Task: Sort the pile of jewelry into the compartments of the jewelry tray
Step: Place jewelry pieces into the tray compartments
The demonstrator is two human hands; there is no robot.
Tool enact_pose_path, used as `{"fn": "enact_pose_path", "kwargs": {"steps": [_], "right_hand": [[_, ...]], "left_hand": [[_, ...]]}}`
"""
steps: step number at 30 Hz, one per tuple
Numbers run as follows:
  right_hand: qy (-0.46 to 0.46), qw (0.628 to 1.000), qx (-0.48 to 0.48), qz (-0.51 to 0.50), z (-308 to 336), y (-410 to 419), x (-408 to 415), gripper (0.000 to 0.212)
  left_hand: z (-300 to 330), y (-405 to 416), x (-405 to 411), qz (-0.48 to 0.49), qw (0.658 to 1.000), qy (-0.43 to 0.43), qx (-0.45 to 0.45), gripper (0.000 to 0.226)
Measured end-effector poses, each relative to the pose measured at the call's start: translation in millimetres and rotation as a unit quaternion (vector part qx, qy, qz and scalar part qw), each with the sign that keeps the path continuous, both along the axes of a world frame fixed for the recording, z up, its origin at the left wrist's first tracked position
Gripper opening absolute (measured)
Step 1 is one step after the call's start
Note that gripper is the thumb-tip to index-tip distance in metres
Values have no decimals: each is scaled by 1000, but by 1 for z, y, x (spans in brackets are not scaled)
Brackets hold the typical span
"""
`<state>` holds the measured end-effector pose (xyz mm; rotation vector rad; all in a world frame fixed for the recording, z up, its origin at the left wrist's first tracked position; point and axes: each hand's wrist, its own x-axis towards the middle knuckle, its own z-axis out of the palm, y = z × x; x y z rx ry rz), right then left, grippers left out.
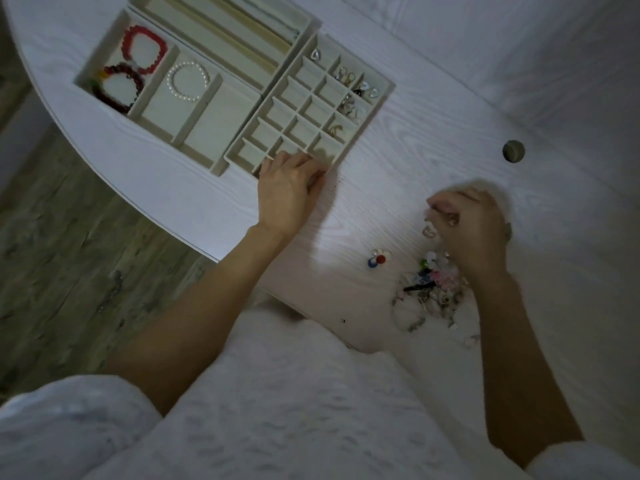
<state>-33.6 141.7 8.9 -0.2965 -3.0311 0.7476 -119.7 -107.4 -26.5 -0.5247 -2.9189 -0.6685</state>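
A beige grid tray point(386, 93) of small square compartments lies on the white table; several cells along its right side hold earrings point(346, 76). My left hand point(287, 185) rests on the tray's near edge, fingers curled over the rim. To its left a wider tray point(221, 164) holds red bead bracelets point(143, 51) and a pearl bracelet point(188, 81). My right hand point(474, 230) is blurred above the jewelry pile point(429, 289), fingers pinched on a small pale earring point(429, 232) that dangles below them. A flower-shaped piece point(378, 259) lies apart from the pile.
A third tray with long slots point(301, 27) sits at the back. A small round knob point(513, 151) stands on the table at the right. The table's curved edge point(138, 202) runs on the left, with wood floor beyond. My white garment fills the foreground.
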Motion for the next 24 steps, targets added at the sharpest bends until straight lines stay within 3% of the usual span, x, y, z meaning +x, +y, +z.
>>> {"fn": "enact_pose_path", "kwargs": {"steps": [4,8,10,13,17,20,24], "right_hand": [[-20,995,97,-27,-16,10,38,23],[-48,994,90,-46,-30,-2,39,14],[-5,995,95,-33,-32,-7,36,6],[53,993,105,-28,-32,-19,25,20],[61,991,118,24,-32,-41,1,11],[21,997,66,36,-28,-59,-23,11],[25,994,-104,-4,-19,-74,-62,13]], "left_hand": [[-2,1,4,-4,1000,-2,0,13],[-4,1,5,4,1000,-25,-2,18],[-3,3,4,4,1000,-31,-4,18],[0,3,4,3,999,-37,-9,17],[0,3,4,0,999,-41,-9,16],[0,3,4,-4,999,-33,-12,13],[0,3,2,-10,1000,-15,-16,15]]}}
